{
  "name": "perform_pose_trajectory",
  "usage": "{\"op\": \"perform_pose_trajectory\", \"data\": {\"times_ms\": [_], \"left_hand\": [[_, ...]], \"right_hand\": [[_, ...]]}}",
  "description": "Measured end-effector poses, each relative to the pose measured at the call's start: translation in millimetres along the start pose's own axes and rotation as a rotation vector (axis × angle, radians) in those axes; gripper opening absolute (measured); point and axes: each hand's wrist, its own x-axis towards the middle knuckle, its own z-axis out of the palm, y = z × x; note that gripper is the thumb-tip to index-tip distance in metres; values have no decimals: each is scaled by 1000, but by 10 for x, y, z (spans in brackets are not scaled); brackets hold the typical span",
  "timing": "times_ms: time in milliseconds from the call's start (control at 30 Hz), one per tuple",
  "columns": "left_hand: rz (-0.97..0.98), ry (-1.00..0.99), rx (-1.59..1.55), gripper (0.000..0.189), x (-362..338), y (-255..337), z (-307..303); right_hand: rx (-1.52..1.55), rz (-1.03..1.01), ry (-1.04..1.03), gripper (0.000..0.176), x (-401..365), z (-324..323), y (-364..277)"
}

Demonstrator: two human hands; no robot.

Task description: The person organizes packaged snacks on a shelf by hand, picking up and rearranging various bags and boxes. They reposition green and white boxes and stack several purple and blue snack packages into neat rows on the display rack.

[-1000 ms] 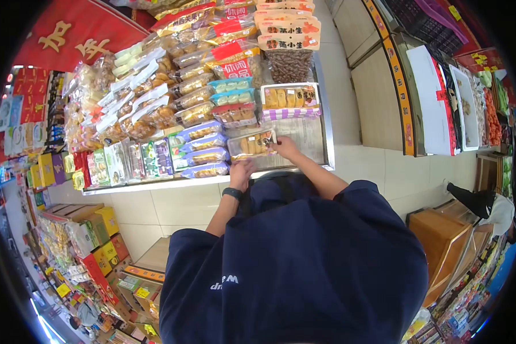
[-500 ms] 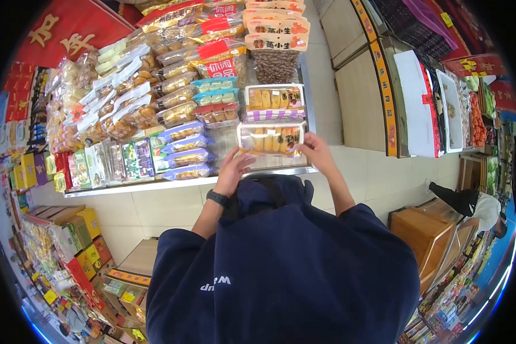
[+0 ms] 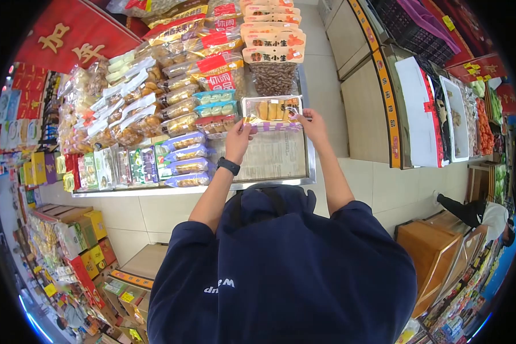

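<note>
A clear-windowed pack of pastries [image 3: 272, 109], with yellow pastries in a row and a purple-and-white striped edge, sits at the right end of the display table. It covers the spot where a matching pack lay, so that one is hidden. My left hand [image 3: 237, 141], with a dark watch on the wrist, grips the pack's near left corner. At its right end, my right hand [image 3: 313, 127] holds the side between thumb and fingers. Just beyond the pack lie bags of dark brown nuts or beans [image 3: 273, 77] with orange-and-cream tops.
Left of the pack are red-and-brown snack packs [image 3: 217, 124] and blue-wrapped packs [image 3: 186, 160]. A metal rim [image 3: 275, 183] edges the table, with bare board [image 3: 275, 155] before the pack. A cabinet [image 3: 372, 109] stands to the right across an aisle. Another person [image 3: 487, 218] is far right.
Both hands have carried the pastry pack away from my body, from near the table's front edge onto the place of the matching pack behind it. My view has shifted slightly.
</note>
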Motion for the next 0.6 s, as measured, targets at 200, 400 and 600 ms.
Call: {"op": "perform_pose_trajectory", "data": {"times_ms": [200,400,600], "left_hand": [[3,31,51,46,-148,-31,41],[-211,116,3,70,-274,-223,-25],[-519,-53,-679,126,-28,-488,-109]], "right_hand": [[124,36,23,42,-14,53,304],[211,123,-40,46,-153,-42,324],[580,494,-209,78,-327,-150,102]]}}
